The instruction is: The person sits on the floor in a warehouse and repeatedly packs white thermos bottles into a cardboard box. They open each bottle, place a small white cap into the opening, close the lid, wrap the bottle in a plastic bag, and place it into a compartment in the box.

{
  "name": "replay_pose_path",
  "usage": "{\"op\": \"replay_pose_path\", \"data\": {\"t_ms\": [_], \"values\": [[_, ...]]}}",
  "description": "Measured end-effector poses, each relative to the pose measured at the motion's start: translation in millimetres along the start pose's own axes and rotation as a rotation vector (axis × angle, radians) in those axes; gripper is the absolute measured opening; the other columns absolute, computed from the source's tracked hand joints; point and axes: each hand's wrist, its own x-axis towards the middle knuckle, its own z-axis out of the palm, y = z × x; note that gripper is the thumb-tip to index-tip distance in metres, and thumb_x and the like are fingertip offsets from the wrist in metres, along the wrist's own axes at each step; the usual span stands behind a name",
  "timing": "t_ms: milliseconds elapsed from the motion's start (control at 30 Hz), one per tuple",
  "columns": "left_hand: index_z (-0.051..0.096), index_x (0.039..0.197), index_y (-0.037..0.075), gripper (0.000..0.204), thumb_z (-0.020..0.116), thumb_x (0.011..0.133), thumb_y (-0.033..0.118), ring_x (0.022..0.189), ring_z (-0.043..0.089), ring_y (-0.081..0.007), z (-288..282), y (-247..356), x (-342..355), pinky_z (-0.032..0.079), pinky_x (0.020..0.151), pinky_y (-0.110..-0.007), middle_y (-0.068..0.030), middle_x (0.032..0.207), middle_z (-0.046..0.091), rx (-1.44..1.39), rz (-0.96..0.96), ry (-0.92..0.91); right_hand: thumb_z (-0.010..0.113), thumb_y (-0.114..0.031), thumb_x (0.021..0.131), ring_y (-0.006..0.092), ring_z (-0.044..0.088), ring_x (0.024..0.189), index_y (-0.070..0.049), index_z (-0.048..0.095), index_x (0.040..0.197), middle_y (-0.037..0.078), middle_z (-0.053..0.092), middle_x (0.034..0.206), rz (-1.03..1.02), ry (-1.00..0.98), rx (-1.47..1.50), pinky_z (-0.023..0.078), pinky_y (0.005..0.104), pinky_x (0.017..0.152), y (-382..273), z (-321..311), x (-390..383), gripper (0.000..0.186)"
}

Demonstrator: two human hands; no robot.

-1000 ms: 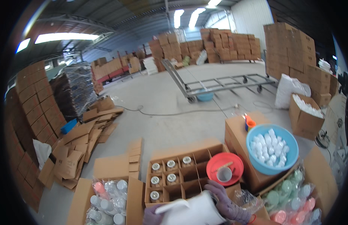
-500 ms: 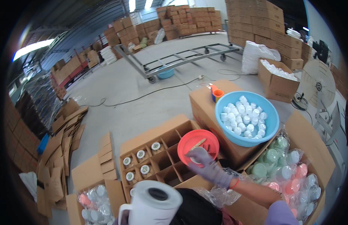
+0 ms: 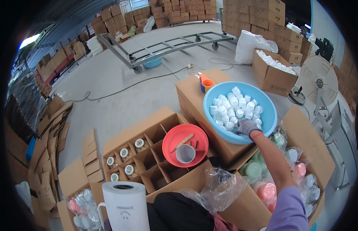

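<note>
Leftmost, bagged containers (image 3: 82, 204) sit in a carton beyond the left hand (image 3: 107, 225), of which only a sliver shows beside the handle of a white jug (image 3: 125, 210); whether its fingers grip that handle cannot be told. The jug is upright, and holding it level seems wise while attention is off to the right.

Ahead of the left hand and to its right, the divided carton (image 3: 179, 178) holds lidded jars (image 3: 129, 169) in some of its cells. Nearer the right hand, on its left, the red dish (image 3: 168, 143) carries a grey-white cup (image 3: 185, 154); the sleeve should swing wide of it.

The right hand (image 3: 246, 127), gloved, dips fingers-down into the blue basin (image 3: 270, 111), among white caps (image 3: 226, 112) heaped ahead and to its left. Its fingers look bunched rather than spread; whether they hold a cap cannot be told. A light pinch from above likely serves best, without leaning on the rim, since the basin seems to overhang the box (image 3: 190, 98) beneath. Right of the basin, below the forearm, lie pink containers (image 3: 266, 192), best left unbrushed.
</note>
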Motion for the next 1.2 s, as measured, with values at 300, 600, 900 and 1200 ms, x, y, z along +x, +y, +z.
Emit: {"op": "replay_pose_path", "data": {"t_ms": [300, 600, 900, 1200], "values": [[0.061, 0.121, -0.001, 0.037, 0.067, 0.088, 0.015, 0.102, 0.067, -0.0211, 6.4, -4.8, -11.0, 0.056, 0.088, -0.036, -0.0118, 0.11, 0.069, 0.001, 0.005, -0.076, 0.07, -0.007, 0.076, 0.038, 0.058, 0.087, -0.004, 0.052, 0.096, 0.017, 0.054, 0.091, -0.318, 0.77, 0.642, 0.046, 0.0489, 0.076, -63.4, -59.0, -112.2, 0.026], [0.06, 0.122, -0.004, 0.039, 0.07, 0.087, 0.012, 0.107, 0.068, -0.0237, 47.1, -68.7, -30.0, 0.057, 0.09, -0.036, -0.0154, 0.115, 0.069, -0.153, -0.114, -0.123, 0.07, -0.029, 0.083, 0.0368, 0.061, 0.106, -0.01, 0.062, 0.115, 0.016, 0.06, 0.115, -1.121, 0.395, 0.939, 0.05, 0.0477, 0.089, -207.1, 8.4, -339.1, 0.038], [0.062, 0.118, -0.001, 0.027, 0.06, 0.095, 0.013, 0.095, 0.069, -0.0206, 90.1, -61.5, -56.9, 0.057, 0.084, -0.033, -0.0108, 0.106, 0.07, 0.423, 0.398, -0.078, 0.076, -0.033, 0.077, 0.0341, 0.048, 0.108, -0.004, 0.047, 0.131, 0.016, 0.045, 0.12, -0.615, 0.929, 0.953, 0.037, 0.0531, 0.105, -262.4, 33.0, -338.0, 0.068], [0.059, 0.12, -0.008, 0.037, 0.063, 0.086, 0.006, 0.085, 0.069, -0.0393, 102.4, -69.6, -76.6, 0.053, 0.074, -0.044, -0.0254, 0.095, 0.069, 0.376, 0.514, 0.025, 0.08, -0.032, 0.076, 0.0301, 0.056, 0.101, -0.007, 0.062, 0.126, 0.017, 0.042, 0.129, -0.555, 0.776, 1.218, 0.048, 0.0416, 0.088, -274.3, 7.5, -329.1, 0.059]]}}
